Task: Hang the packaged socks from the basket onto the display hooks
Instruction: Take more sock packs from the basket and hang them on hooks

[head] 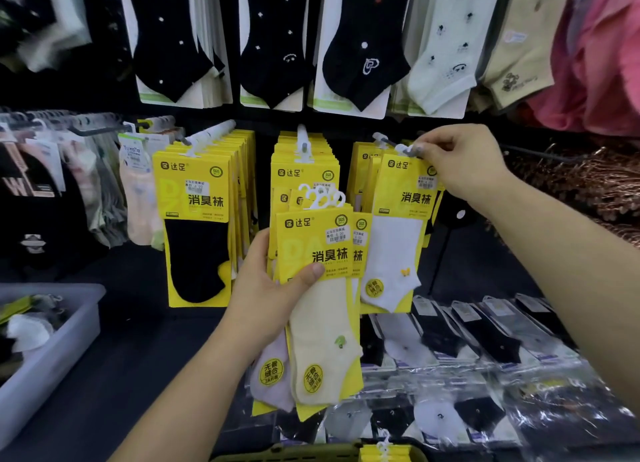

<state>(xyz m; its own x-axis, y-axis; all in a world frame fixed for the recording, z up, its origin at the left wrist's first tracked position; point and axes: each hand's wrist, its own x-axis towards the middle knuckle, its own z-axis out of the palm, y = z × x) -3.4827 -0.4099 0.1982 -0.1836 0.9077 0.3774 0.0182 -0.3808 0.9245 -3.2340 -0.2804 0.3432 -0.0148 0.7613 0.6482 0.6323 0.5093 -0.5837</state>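
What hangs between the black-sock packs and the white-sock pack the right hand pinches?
Head view: a stack of yellow sock packs on the middle hook, partly hidden by the bundle the left hand holds.

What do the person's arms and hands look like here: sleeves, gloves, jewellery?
The left hand and right hand wear no gloves, and no rings show. The left forearm and right forearm carry no sleeve, watch or bracelet up to the frame edge. The left thumbnail is short and unpainted.

The basket (294, 450) is cut off by the bottom edge, the grey bin (62, 357) by the left; rear packs (273, 385) are mostly hidden behind the cream-sock pack (322, 323)
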